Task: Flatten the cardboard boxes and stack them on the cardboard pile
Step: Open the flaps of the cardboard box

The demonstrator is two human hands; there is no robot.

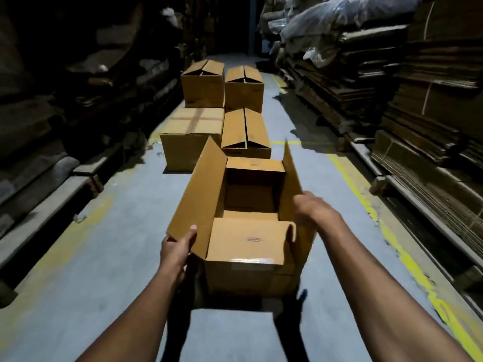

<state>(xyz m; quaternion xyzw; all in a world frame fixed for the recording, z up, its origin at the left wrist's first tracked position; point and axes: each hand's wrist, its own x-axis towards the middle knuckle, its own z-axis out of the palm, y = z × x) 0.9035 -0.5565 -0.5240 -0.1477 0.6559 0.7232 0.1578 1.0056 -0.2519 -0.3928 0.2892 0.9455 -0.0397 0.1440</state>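
Both forearms are reaching forward from the bottom edge toward an open cardboard box (243,246) that is standing on the grey floor (91,270) directly ahead. Left hand (177,248) is grasping the near corner of the box's long left flap (201,194), thumb lying on the inner face, fingers hidden behind the cardboard; the flap is standing up and leaning outward. Right hand (311,209) is sitting against the upright right flap (291,178); it is blurred, so I cannot tell whether it is gripping or only touching. Near short flap (248,240) is lying folded inward over the opening, its right edge curling up. Far short flap is hanging down inside the box.

Four more boxes are standing beyond it in two rows: a taped box (192,138) on the left, a box with loose top flaps (245,133) just beside it on the right, and two further boxes (203,83) behind those. Flattened cardboard stacks (418,105) are lining the right wall. Yellow floor line (407,259) is running along the right side of the aisle.
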